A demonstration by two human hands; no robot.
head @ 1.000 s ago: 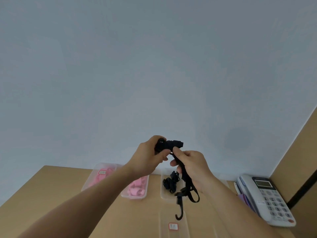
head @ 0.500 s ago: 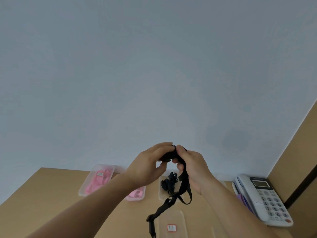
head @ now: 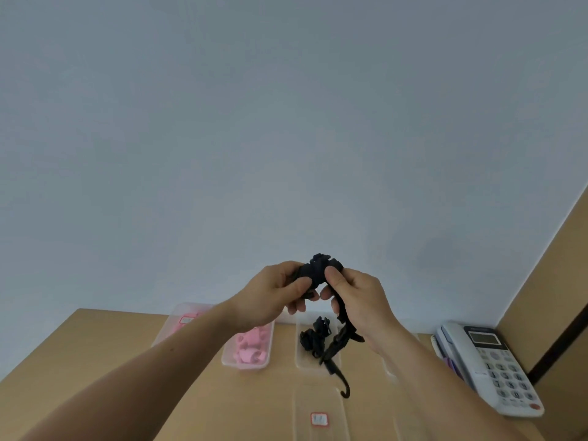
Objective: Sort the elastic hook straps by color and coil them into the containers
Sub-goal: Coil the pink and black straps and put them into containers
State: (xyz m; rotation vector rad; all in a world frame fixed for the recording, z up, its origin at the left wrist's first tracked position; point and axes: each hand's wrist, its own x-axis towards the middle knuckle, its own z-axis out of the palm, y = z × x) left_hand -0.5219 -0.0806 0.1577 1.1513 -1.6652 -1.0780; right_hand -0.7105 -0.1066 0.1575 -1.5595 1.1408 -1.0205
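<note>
Two hands hold the black strap [head: 318, 272] in the air above the table [head: 95, 345], which runs on toward 9 o'clock of the containers, with a telephone [head: 490, 367] at 3 o'clock. The left forearm hides part of a pink container [head: 178, 317], and the frame bottom cuts off a clear tray [head: 302, 421]. Left hand [head: 270, 296] and right hand [head: 358, 299] both pinch the coiled bundle. Its hooked tail hangs at 5 o'clock, before the black-strap container [head: 299, 361].

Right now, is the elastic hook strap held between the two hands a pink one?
No: the strap in the grip of the left hand and right hand is a black elastic hook strap.
</note>
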